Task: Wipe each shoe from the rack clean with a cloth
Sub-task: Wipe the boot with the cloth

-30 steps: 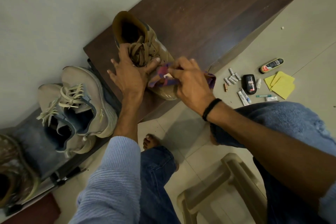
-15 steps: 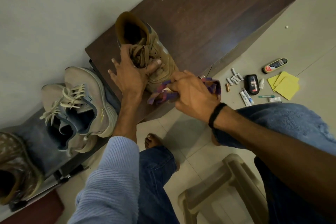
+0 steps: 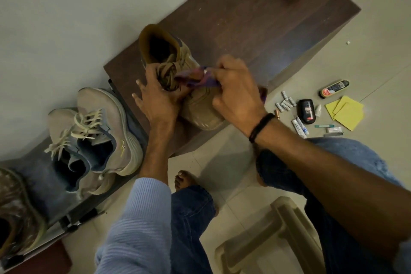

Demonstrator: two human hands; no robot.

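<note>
Where: a person sits at a dark cabinet (image 3: pixel 255 18), working on a tan shoe (image 3: pixel 200 107) that stands on its near corner, toe towards them.
Left hand (image 3: pixel 160 102): braces the shoe at the laces, fingers splayed apart and fairly straight, thumb across the front.
Right hand (image 3: pixel 235 93): fingers curled and clamped on a purple cloth (image 3: pixel 195 78), which is pressed to the upper just beside the laces.
Step in hand: wiping this shoe's upper, by the look of it; the toe and sole edge look untouched.
Next move: likely a firm stroke down towards the toe while the other hand keeps the shoe from sliding off the corner, then a turn to reach the far side.
Shoes counted: four. One is on the cabinet, two grey sneakers (image 3: pixel 100 133) sit on the rack (image 3: pixel 40 176), and one mottled shoe (image 3: pixel 17 211) shows at the frame's edge.
Cloths: one.
Floor clutter: one polish bottle (image 3: pixel 333 89), at least two yellow sheets (image 3: pixel 347 113), and small tubes too tiny to count.
</note>
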